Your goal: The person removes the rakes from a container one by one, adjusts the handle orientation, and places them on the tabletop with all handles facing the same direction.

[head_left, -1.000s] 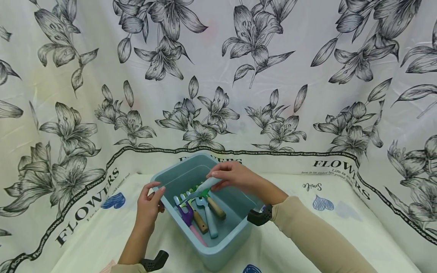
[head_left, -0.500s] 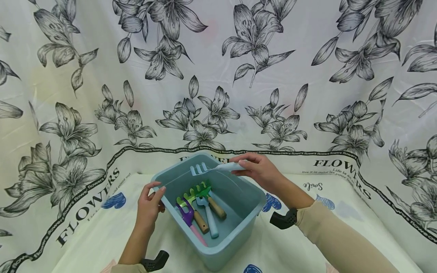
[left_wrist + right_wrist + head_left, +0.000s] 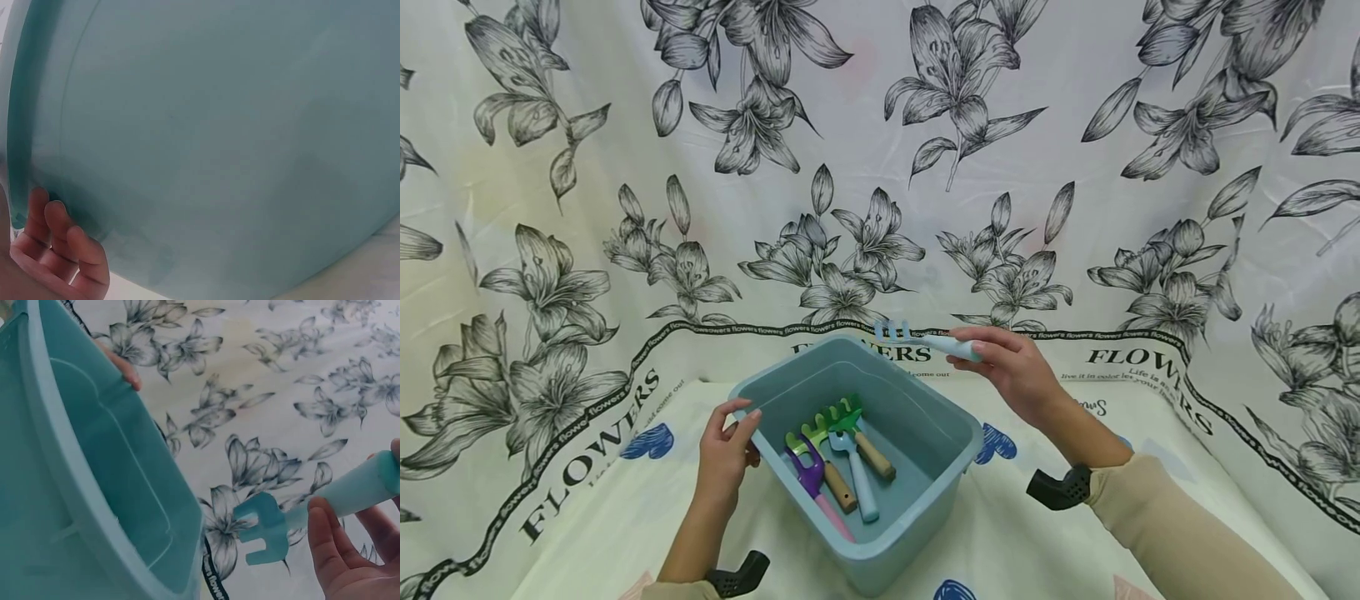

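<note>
My left hand [image 3: 726, 442] grips the left rim of a blue-green plastic bin [image 3: 917, 533], its fingers [image 3: 59, 219] curled against the wall in the left wrist view. Beyond the bin's far right rim, my right hand [image 3: 1021, 367] pinches a pale blue hand fork [image 3: 943, 343] by its handle. The fork's short tines point left, toward the bin, in the right wrist view. Inside the bin lie a purple fork [image 3: 810, 477] with a pink handle, a light blue tool [image 3: 863, 490], and two green rakes [image 3: 850, 419] with wooden handles, side by side.
The bin stands at an angle on a pale cloth [image 3: 1037, 550] printed with hearts. A white flower-print curtain [image 3: 880, 125] hangs behind it. Black wrist cameras [image 3: 1060, 487] sit on both wrists.
My right hand has lifted the pale blue fork out from over the bin's tools, up and to the right past the far rim. The left hand stays on the rim.
</note>
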The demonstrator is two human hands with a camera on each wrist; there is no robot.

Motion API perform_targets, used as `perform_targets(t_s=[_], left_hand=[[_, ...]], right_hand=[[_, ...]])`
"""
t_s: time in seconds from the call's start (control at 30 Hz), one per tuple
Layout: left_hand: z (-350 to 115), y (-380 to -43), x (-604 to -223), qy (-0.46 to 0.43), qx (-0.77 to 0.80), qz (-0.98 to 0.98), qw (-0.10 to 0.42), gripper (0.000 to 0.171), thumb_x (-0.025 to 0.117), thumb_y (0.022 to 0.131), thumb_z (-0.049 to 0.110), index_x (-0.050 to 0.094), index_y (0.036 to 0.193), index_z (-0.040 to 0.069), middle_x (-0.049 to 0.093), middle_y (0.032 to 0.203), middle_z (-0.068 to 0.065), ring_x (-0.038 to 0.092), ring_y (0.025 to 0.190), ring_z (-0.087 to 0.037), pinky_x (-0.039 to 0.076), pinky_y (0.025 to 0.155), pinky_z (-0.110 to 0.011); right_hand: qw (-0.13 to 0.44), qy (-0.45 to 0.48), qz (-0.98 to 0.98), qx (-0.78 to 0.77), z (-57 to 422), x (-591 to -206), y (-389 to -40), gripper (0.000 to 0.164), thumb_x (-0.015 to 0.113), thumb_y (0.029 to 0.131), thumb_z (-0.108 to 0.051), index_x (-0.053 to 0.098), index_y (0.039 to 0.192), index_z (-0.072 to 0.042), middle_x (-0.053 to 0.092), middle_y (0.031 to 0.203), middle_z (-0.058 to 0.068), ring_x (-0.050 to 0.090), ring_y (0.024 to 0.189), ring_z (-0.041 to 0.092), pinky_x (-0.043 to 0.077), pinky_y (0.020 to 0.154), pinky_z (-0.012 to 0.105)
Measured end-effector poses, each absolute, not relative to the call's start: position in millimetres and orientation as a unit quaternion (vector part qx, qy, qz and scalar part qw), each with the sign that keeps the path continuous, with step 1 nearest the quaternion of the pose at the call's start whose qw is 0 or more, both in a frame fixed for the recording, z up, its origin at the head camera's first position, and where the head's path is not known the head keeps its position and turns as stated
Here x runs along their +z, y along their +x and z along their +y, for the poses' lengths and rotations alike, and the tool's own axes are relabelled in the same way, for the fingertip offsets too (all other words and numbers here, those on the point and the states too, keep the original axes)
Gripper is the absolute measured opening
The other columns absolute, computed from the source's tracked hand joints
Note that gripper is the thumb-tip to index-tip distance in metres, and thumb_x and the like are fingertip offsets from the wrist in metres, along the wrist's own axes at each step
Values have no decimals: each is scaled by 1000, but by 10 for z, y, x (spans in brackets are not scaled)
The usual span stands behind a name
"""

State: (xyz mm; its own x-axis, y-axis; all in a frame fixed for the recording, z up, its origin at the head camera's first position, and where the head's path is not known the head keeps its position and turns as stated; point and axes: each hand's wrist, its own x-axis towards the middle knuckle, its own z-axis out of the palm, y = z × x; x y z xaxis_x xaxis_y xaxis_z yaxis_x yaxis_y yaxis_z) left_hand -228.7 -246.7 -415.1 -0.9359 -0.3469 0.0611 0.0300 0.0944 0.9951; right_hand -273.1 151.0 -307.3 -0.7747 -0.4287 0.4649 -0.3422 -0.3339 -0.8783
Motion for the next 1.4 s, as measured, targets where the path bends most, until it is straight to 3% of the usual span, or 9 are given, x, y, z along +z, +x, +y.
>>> perform_targets(t_s=[0.2, 0.6, 0.87, 0.97, 1.2, 1.3, 1.4], left_hand=[[-2475, -2282, -4159, 110, -666, -724, 143, 40, 58, 98, 38, 45, 132, 21, 62, 77, 1, 53, 63, -15, 49, 61, -27], [-2476, -2313, -4132, 104, -662, -727, 149, 40, 58, 98, 37, 46, 132, 20, 61, 75, 3, 53, 62, -15, 48, 60, -27], [-2463, -2302, -4131, 104, -661, -728, 149, 39, 58, 98, 38, 46, 131, 22, 62, 75, 1, 53, 62, -15, 49, 60, -27], [-2463, -2299, -4136, 106, -661, -728, 149, 39, 58, 98, 39, 46, 131, 22, 61, 75, 3, 53, 62, -15, 49, 60, -26], [-2459, -2299, -4147, 109, -660, -729, 145, 40, 57, 98, 39, 45, 132, 23, 62, 77, 0, 53, 63, -15, 49, 62, -27], [-2457, -2292, -4147, 112, -661, -728, 145, 40, 58, 98, 39, 45, 132, 22, 63, 79, -3, 54, 64, -16, 49, 62, -27], [-2456, -2285, -4146, 114, -662, -727, 145, 41, 58, 98, 40, 45, 132, 22, 63, 78, -1, 55, 65, -16, 49, 62, -26]], right_hand=[[5, -306, 587, -749, 1622, -3198, -2712, 24, 53, 100, -5, 64, 119, 3, 54, 125, 14, 64, 103, 29, 47, 95, 38], [-31, -229, 640, -733, 1820, -3605, -2709, 41, 58, 99, -16, 53, 127, 14, 54, 124, 23, 67, 100, 26, 48, 92, 34], [-46, -159, 725, -668, 1961, -3992, -2783, 41, 59, 99, -24, 58, 125, 7, 55, 127, 25, 67, 101, 28, 47, 90, 25], [-45, -140, 741, -655, 1992, -4118, -2796, 41, 59, 99, -26, 59, 126, 6, 55, 128, 27, 67, 101, 31, 46, 92, 29], [-42, -115, 776, -618, 2036, -4354, -2775, 36, 60, 98, -23, 61, 125, 1, 61, 125, 21, 65, 104, 33, 36, 102, 54], [-40, -105, 788, -606, 2050, -4423, -2776, 35, 60, 98, -22, 62, 126, 0, 63, 122, 19, 64, 105, 35, 36, 101, 58], [-42, -96, 799, -592, 2068, -4473, -2794, 34, 60, 98, -21, 62, 126, -1, 61, 125, 18, 63, 105, 34, 40, 98, 53]])
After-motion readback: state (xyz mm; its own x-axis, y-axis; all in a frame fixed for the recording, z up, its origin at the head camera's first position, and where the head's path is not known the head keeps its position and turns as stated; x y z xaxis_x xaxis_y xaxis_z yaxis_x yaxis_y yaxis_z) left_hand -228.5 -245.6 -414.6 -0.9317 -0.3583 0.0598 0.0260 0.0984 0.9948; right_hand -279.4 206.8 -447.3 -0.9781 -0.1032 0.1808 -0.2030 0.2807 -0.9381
